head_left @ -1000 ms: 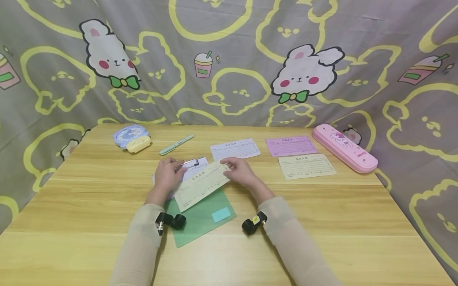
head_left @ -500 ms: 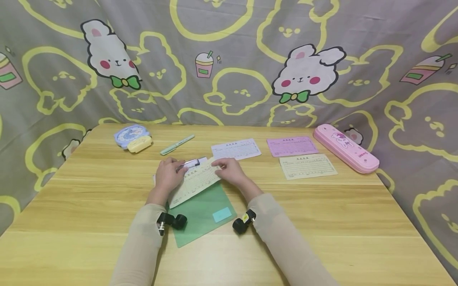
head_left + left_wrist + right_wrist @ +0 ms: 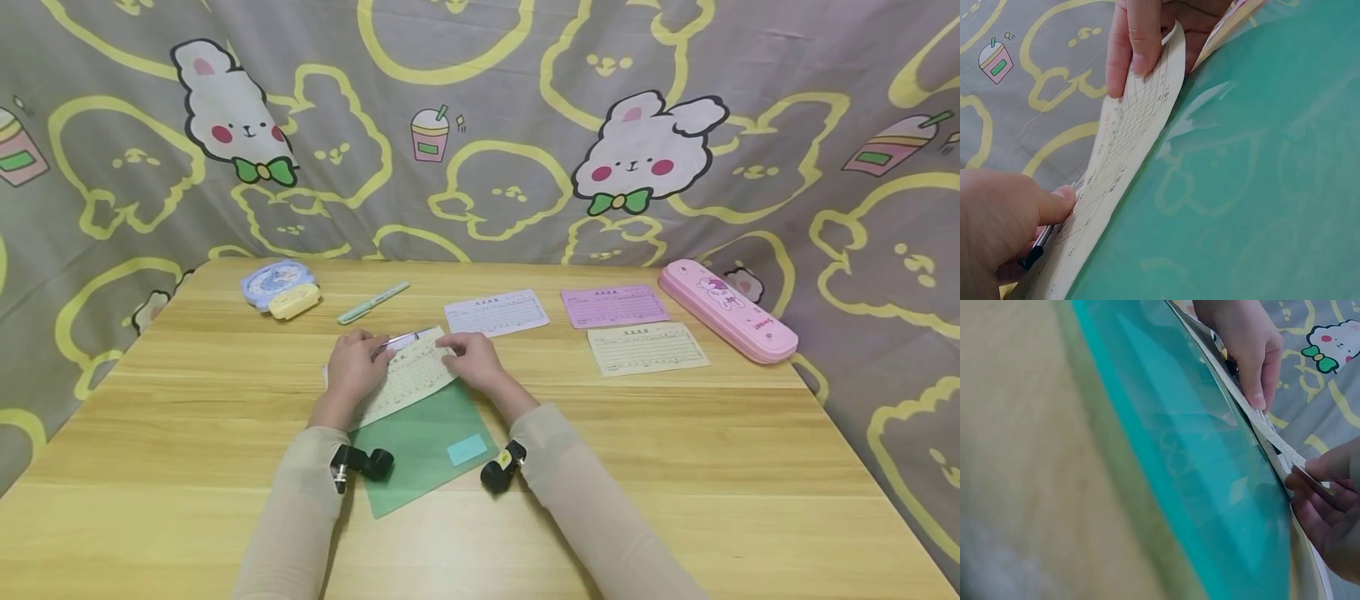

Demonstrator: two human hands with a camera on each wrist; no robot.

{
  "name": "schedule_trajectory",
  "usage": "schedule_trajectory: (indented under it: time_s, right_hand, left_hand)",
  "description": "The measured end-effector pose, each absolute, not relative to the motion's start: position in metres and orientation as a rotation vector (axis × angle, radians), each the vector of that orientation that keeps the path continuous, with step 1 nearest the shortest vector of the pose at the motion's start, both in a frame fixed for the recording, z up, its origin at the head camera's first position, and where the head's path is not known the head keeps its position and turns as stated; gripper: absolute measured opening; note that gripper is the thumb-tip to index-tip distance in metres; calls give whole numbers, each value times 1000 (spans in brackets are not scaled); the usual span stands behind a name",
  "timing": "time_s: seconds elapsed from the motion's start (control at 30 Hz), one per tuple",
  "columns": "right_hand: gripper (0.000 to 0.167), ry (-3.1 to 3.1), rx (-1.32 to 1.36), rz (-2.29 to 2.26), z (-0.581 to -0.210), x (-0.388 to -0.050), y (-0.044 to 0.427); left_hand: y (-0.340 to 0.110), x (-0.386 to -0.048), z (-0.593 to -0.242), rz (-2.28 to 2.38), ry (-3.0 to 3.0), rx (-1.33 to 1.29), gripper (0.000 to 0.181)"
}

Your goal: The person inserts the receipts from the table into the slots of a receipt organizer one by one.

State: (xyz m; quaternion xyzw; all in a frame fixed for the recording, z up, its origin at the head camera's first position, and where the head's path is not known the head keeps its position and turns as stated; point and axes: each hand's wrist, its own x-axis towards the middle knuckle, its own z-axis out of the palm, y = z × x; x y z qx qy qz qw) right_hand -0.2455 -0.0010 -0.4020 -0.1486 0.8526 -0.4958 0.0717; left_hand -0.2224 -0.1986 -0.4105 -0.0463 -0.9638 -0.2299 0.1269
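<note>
"Where is the cream slip [image 3: 405,390]?"

"It is held over the far part of the green clipboard [image 3: 408,454], its right corner pinched between thumb and fingers of the right hand [image 3: 474,360]."

"And the left hand [image 3: 356,367]?"

"The metal clip [image 3: 401,340] at the clipboard's far edge is gripped by it."

"What is placed around the clipboard?"

"A pen [image 3: 373,302] and a white slip [image 3: 497,313] are laid beyond it; farther to its right, a purple-pink slip [image 3: 615,307], a second cream slip [image 3: 648,351] and a pink case [image 3: 729,312] are set out."

Light-wood worktop [image 3: 690,475] is enclosed at back and both sides by grey cloth [image 3: 498,108], printed yellow and white.
</note>
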Motion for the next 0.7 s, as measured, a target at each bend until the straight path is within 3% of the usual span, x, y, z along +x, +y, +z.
schedule_trajectory:
  time_s: [0.7]
  right_hand:
    - [24, 2581, -470, -1365, -400, -242, -5]
  left_hand:
    - [-198, -221, -409, -634, -2850, -144, 35]
